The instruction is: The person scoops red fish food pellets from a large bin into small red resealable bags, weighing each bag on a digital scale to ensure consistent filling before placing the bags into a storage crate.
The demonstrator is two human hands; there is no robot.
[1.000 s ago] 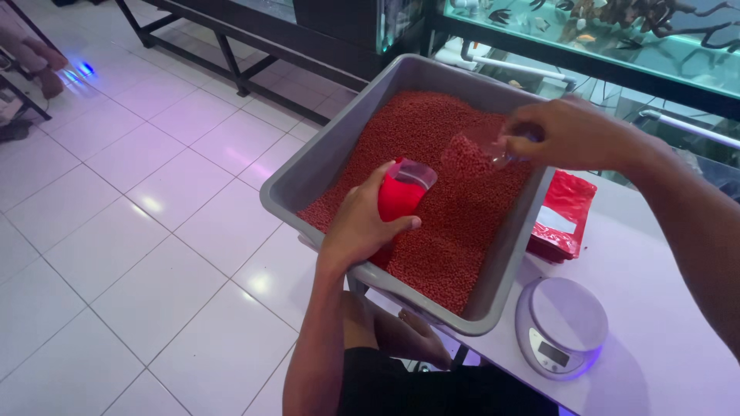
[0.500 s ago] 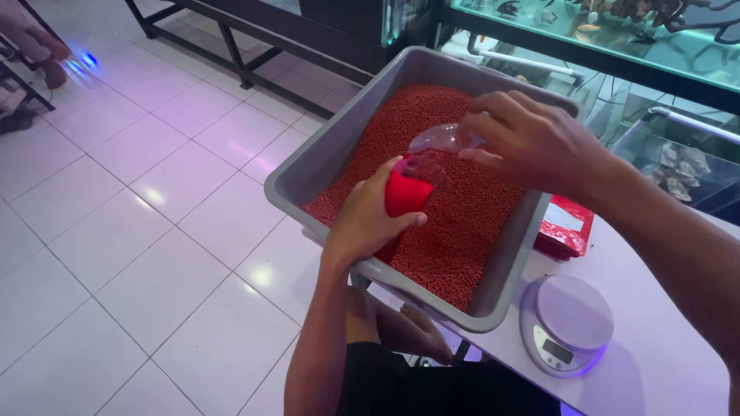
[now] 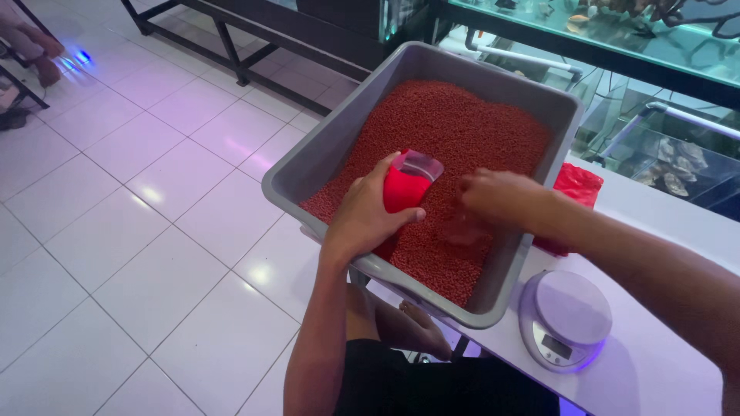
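- L hand (image 3: pixel 362 219) wraps a red pouch (image 3: pixel 402 189), thumb one side, fingers the other; grip closed on it, held upright w/ the clear mouth up at about 1 o'clock, likely so it stays open for filling.
- Pouch sits inside the grey tub (image 3: pixel 308 166), low over the pellets (image 3: pixel 455 135), near the tub's 7 o'clock wall; anything that spills would fall back into the tub.
- R hand (image 3: pixel 501 200) is just at 3 o'clock of the pouch, knuckles up, fingers curled down at the pellet surface. It's blurred; something pale and clear seems to sit under it, maybe a small scoop, but can't tell for sure what it grips.
- Pellets fill the tub in a thick red layer, heaped higher toward 12 o'clock.
- Tub rests on a white table (image 3: pixel 663 370), its near corner hanging past the table edge over the person's lap.
- A small round scale (image 3: pixel 566 316) sits at 5 o'clock of the tub, just beside it, within easy reach of R hand, platform bare.
- A second red bag (image 3: pixel 574 185) lies at 3 o'clock, touching the tub's outer wall, partly hidden by R forearm.
- Fish tanks (image 3: pixel 617 31) run along 12–2 o'clock; tiled floor (image 3: pixel 116 231) at 9 o'clock.
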